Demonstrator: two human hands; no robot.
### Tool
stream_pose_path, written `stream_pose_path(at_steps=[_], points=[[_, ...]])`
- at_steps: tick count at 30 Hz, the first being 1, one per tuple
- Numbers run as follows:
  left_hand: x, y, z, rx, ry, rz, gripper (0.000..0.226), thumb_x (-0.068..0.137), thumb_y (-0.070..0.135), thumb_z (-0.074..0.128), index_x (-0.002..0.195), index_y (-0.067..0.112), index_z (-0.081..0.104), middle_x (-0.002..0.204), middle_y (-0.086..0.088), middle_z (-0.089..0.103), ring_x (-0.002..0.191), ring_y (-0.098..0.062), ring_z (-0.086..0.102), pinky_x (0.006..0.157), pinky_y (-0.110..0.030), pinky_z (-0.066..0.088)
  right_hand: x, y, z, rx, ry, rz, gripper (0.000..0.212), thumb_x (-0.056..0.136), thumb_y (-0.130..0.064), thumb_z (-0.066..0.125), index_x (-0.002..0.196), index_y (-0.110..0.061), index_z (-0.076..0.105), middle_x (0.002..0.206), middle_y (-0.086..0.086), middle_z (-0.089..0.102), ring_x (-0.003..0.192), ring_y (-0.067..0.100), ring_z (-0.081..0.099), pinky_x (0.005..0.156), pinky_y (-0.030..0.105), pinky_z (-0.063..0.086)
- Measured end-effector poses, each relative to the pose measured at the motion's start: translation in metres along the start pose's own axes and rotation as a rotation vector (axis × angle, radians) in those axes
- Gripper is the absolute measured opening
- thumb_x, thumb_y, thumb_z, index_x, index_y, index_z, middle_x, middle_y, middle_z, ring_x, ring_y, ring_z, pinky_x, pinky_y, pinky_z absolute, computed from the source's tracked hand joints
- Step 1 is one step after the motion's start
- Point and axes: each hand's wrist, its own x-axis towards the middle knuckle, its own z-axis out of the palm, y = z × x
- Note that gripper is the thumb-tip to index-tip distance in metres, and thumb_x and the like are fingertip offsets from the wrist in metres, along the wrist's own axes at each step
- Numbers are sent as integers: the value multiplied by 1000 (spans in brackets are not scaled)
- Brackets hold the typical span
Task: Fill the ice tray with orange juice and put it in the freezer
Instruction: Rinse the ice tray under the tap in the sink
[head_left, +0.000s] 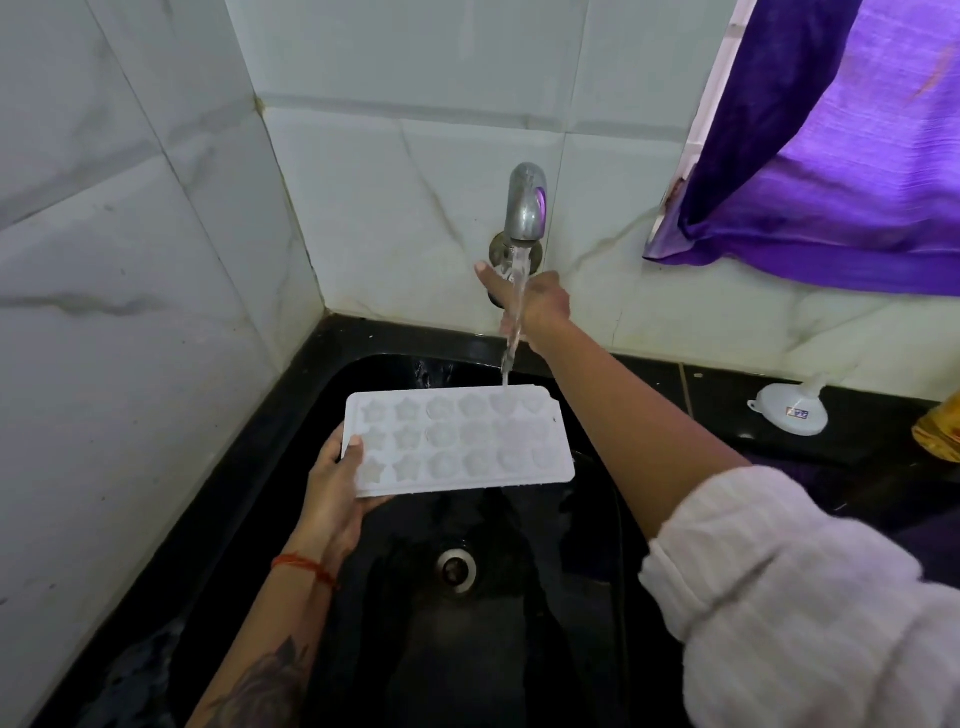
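Left hand (332, 488) grips ice tray (460, 441) end under water; right hand (530, 299) at tap (525, 208), grip unclear.

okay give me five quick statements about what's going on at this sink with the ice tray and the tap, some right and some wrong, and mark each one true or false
1. Water is running from the tap onto the far edge of the ice tray. True.
2. The right hand holds the tray. False: the left hand grips it at its left end, while the right hand reaches up behind the stream, by the tap's base.
3. The tray's moulds are full of orange juice. False: no orange liquid shows in them.
4. The tray is held over the black sink. True.
5. A white funnel sits inside the sink. False: it rests on the dark counter to the right.
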Motion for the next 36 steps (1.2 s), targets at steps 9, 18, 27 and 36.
stream_pose_path(at_steps=[9,18,27,36], points=[[1,1,6,10,-3,-7,36,100,22,40,135,20,47,121,-8,62,101,-23,63,67,-39,53,18,11,2,479,-121,119,32,78,-35,71,77,-6,57,55,3,54,42,12,50,47,22,49],[-4,-5,5,-48,-2,-29,34,100,23,39,133,22,49,119,-6,64,100,-22,64,64,-39,55,-40,100,-51,-39,-183,84,51,81,-46,66,119,-14,56,118,3,60,108,23,57,88,39,52],[-23,-33,27,-15,-57,-97,33,100,28,39,131,23,49,120,-4,63,104,-23,63,74,-40,55,-113,116,-96,150,-144,-8,38,78,-10,71,114,-13,60,93,7,71,79,21,70,61,32,58],[-50,-43,63,292,-249,-349,19,99,14,43,116,10,52,101,-10,63,79,-21,61,67,-36,53,-153,66,-123,-23,-46,-287,27,75,-15,70,100,-24,65,87,1,71,83,19,68,76,38,57]])
